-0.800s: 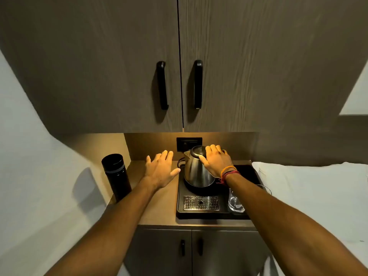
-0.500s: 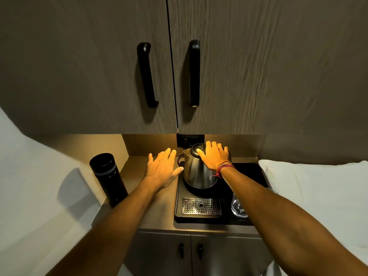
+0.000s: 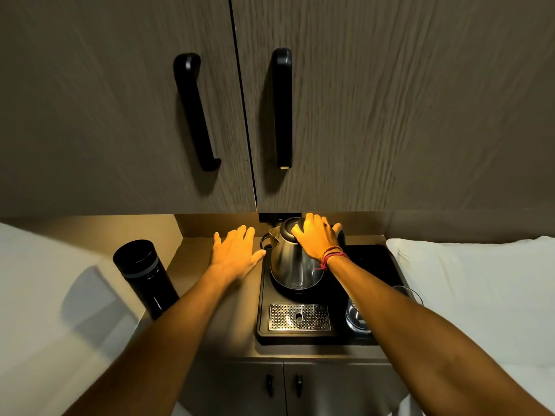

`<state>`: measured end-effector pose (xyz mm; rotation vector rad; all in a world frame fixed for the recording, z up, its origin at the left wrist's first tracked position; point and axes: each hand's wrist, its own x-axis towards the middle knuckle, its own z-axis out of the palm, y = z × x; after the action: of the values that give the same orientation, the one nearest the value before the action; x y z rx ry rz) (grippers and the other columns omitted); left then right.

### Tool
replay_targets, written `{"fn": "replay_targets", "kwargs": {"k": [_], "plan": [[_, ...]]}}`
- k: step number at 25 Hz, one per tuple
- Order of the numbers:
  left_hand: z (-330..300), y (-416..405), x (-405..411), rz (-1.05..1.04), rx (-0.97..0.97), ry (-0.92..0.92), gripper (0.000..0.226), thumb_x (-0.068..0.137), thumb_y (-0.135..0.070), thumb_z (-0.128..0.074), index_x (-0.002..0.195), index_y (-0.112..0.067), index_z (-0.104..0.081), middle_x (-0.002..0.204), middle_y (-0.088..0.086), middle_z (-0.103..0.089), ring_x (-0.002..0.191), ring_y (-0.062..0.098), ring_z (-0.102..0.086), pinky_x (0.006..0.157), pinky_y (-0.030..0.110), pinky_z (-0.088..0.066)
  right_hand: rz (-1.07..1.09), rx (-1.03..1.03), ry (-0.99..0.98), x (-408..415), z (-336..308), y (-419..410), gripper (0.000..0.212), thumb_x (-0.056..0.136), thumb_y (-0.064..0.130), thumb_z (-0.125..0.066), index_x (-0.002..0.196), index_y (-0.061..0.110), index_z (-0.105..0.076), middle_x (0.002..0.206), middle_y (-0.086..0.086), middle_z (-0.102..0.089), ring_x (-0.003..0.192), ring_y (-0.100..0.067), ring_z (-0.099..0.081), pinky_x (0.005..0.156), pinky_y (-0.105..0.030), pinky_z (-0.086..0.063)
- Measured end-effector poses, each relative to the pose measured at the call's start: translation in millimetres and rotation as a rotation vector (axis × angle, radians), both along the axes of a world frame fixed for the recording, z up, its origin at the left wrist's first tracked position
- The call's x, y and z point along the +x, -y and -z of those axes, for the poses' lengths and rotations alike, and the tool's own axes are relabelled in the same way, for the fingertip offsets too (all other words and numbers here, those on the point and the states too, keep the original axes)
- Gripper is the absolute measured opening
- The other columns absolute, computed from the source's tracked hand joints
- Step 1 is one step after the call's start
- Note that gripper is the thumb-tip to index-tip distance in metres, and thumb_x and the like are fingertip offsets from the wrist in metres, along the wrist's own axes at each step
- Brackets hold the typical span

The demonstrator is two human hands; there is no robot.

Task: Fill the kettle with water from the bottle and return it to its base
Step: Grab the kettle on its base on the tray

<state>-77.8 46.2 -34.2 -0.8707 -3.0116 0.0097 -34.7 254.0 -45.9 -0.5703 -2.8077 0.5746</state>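
Observation:
A steel kettle (image 3: 288,265) stands upright on its black base (image 3: 295,291), at the back of a black tray (image 3: 372,259). My right hand (image 3: 316,237) lies over the kettle's lid and the top of its black handle, fingers spread, with no closed grip showing. My left hand (image 3: 235,253) hovers open and palm down over the counter, just left of the kettle, the thumb near the spout side. The black bottle (image 3: 144,274), lid on, stands at the counter's left edge, well left of my left hand.
A metal drip grate (image 3: 298,316) and a clear glass (image 3: 357,316) sit at the tray's front. Upper cabinet doors with black handles (image 3: 282,109) hang low over the counter. White bedding (image 3: 480,280) lies to the right, and a white wall (image 3: 45,295) to the left.
The camera has moved closer and tilted. My right hand has slid further over the kettle's top toward the handle. The left hand, kettle and bottle have stayed in place.

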Motion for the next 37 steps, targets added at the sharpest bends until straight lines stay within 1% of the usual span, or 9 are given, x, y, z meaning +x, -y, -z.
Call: {"fn": "replay_targets", "kwargs": {"k": [4, 7, 15, 21, 27, 29, 32, 34, 37], "plan": [[-2.0, 0.3, -5.9, 0.001, -0.003, -0.009, 0.069, 0.098, -0.059, -0.039, 0.151, -0.016, -0.03, 0.156, 0.008, -0.036, 0.143, 0.027, -0.036, 0.115, 0.062, -0.019, 0.032, -0.176, -0.029, 2.5, -11.1, 2.4, 0.029, 0.094, 0.028, -0.037, 0.103, 0.008, -0.055, 0.109, -0.017, -0.06, 0.11, -0.034, -0.053, 0.098, -0.061, -0.03], [-5.5, 0.4, -13.4, -0.007, -0.009, -0.011, 0.069, 0.097, -0.061, -0.039, 0.15, -0.017, -0.031, 0.153, 0.008, -0.04, 0.141, 0.028, -0.04, 0.115, 0.063, -0.021, 0.017, -0.309, -0.073, 8.7, -15.3, -6.7, 0.031, 0.098, 0.02, -0.034, 0.112, 0.003, -0.055, 0.125, -0.024, -0.055, 0.124, -0.043, -0.046, 0.098, -0.051, -0.034], [-16.4, 8.0, -25.5, -0.038, -0.034, -0.027, 0.068, 0.096, -0.062, -0.041, 0.146, -0.017, -0.036, 0.146, 0.01, -0.049, 0.134, 0.03, -0.048, 0.113, 0.063, -0.025, 0.151, -0.169, -0.156, 17.7, 0.8, -25.8, 0.064, 0.093, 0.054, -0.032, 0.082, 0.002, -0.067, 0.104, -0.02, -0.06, 0.102, -0.034, -0.052, 0.092, -0.047, -0.044], [-21.2, 24.2, -28.8, -0.096, -0.06, 0.022, 0.065, 0.097, -0.061, -0.04, 0.144, -0.018, -0.039, 0.141, 0.01, -0.054, 0.13, 0.031, -0.052, 0.112, 0.062, -0.028, 0.144, -0.282, -0.138, 13.6, 2.6, -29.0, 0.079, 0.085, 0.068, -0.029, 0.07, -0.002, -0.062, 0.089, -0.026, -0.066, 0.086, -0.037, -0.059, 0.079, -0.047, -0.051], [-33.8, 29.0, -26.5, -0.115, -0.023, 0.028, 0.053, 0.099, -0.057, -0.041, 0.132, -0.017, -0.049, 0.128, 0.01, -0.063, 0.122, 0.03, -0.057, 0.11, 0.06, -0.034, 0.084, -0.429, -0.123, 20.1, -4.9, -30.0, 0.06, 0.097, 0.047, -0.033, 0.081, -0.003, -0.059, 0.108, -0.032, -0.06, 0.113, -0.039, -0.048, 0.099, -0.045, -0.036], [-38.7, 30.3, -27.5, -0.122, -0.005, 0.013, 0.053, 0.099, -0.056, -0.041, 0.132, -0.016, -0.05, 0.129, 0.01, -0.062, 0.123, 0.03, -0.056, 0.11, 0.059, -0.034, 0.052, -0.452, -0.207, 23.9, -4.1, -28.5, 0.085, 0.087, 0.069, -0.021, 0.069, -0.003, -0.06, 0.085, -0.03, -0.065, 0.091, -0.037, -0.058, 0.079, -0.042, -0.045], [-44.8, 31.4, -26.4, -0.114, 0.023, 0.02, 0.052, 0.1, -0.055, -0.042, 0.133, -0.016, -0.051, 0.13, 0.011, -0.062, 0.124, 0.03, -0.056, 0.111, 0.057, -0.033, 0.073, -0.405, -0.268, 22.8, 7.8, -34.7, 0.102, 0.065, 0.091, -0.007, 0.043, 0.002, -0.05, 0.047, -0.018, -0.053, 0.044, -0.027, -0.048, 0.05, -0.03, -0.033], [-48.4, 33.8, -25.1, -0.1, 0.034, 0.008, 0.051, 0.1, -0.054, -0.042, 0.132, -0.015, -0.052, 0.13, 0.011, -0.062, 0.123, 0.03, -0.056, 0.112, 0.056, -0.034, 0.074, -0.405, -0.261, 23.3, 5.7, -32.8, 0.09, 0.071, 0.084, -0.011, 0.038, 0.006, -0.043, 0.043, -0.016, -0.048, 0.041, -0.025, -0.043, 0.051, -0.029, -0.03], [-56.8, 40.0, -23.9, -0.105, 0.057, 0.003, 0.05, 0.1, -0.053, -0.043, 0.131, -0.014, -0.053, 0.129, 0.012, -0.062, 0.122, 0.031, -0.057, 0.112, 0.056, -0.034, 0.089, -0.388, -0.24, 18.6, -4.9, -27.5, 0.08, 0.082, 0.068, -0.017, 0.05, 0.0, -0.047, 0.056, -0.027, -0.057, 0.054, -0.032, -0.056, 0.054, -0.03, -0.028]]}}
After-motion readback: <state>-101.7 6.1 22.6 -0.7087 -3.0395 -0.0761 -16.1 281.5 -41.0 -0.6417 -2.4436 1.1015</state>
